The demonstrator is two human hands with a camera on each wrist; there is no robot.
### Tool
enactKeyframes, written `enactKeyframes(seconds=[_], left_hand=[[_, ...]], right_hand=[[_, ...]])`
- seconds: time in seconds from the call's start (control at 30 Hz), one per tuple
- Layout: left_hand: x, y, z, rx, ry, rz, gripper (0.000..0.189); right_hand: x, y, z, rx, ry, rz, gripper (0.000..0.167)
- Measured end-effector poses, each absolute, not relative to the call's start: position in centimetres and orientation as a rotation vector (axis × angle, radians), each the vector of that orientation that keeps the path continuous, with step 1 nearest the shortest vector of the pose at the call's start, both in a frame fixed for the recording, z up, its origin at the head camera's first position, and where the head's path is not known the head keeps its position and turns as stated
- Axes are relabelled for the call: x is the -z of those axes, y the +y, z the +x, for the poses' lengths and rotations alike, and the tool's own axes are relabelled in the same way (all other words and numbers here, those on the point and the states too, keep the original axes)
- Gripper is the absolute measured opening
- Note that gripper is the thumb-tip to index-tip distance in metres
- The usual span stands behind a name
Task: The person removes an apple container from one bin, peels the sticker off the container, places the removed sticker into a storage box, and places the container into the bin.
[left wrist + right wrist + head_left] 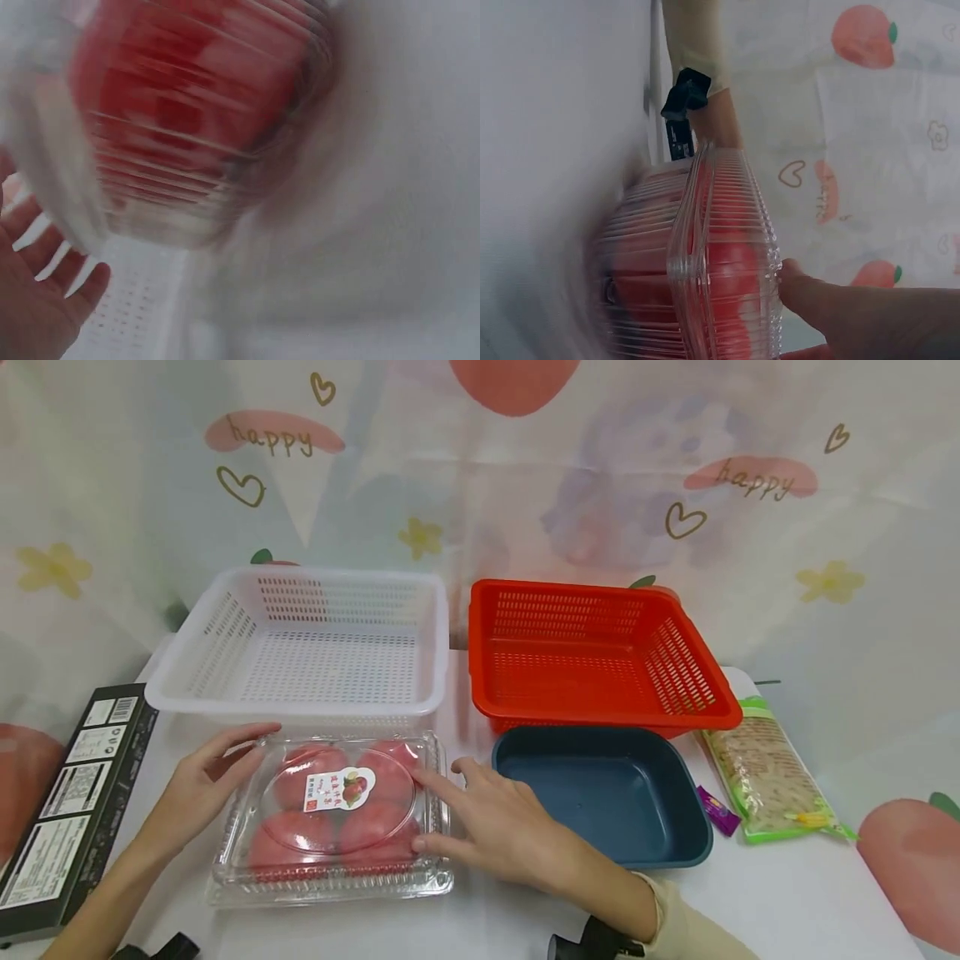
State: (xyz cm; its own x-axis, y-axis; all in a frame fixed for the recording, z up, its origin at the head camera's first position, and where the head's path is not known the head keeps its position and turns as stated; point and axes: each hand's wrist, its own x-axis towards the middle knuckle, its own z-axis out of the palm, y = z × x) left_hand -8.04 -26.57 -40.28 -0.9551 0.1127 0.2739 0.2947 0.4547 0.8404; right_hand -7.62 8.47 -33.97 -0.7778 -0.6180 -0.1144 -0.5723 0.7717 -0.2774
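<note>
A clear plastic clamshell box [337,817] with several large round red fruits inside lies on the white table, its lid closed. A white label [339,789] with a fruit picture is stuck on the lid. My left hand [201,785] is at the box's upper left corner, fingers spread along that side; in the left wrist view the fingers [56,259] look loosely extended beside the blurred box. My right hand [498,822] reaches in from the right, its index finger and thumb touching the lid's right part. From the right wrist, the thumb [799,289] meets the lid's edge.
Behind the box stands a white basket [187,681], with a red basket [592,647] to its right. A dark blue tub [592,810] sits before the red one. A purple packet [717,811] and a green-edged bag [772,768] lie at right, a long black box [71,802] at left.
</note>
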Motion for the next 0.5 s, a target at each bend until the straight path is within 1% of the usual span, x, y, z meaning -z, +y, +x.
enactKeyframes(seconds=[0.17,0.33,0.47,0.5], left_hand=[[41.2,-26.6,-8.9,1.688,-2.418,-0.387,0.032],[42.1,-26.7,-9.8,1.869,-2.277,-0.434,0.03],[42.4,-26.6,-10.2,1.868,-2.26,-0.461,0.029],[42.5,-26.6,-10.3,1.861,-2.268,-0.463,0.029]], right_hand=[[32.9,7.4,-7.6,0.23,2.851,-1.218,0.066],[31.7,5.3,-9.0,0.305,2.729,-1.513,0.048],[30.9,2.9,-10.8,0.378,2.539,-1.608,0.045],[30.8,2.2,-11.2,0.365,2.511,-1.628,0.051]])
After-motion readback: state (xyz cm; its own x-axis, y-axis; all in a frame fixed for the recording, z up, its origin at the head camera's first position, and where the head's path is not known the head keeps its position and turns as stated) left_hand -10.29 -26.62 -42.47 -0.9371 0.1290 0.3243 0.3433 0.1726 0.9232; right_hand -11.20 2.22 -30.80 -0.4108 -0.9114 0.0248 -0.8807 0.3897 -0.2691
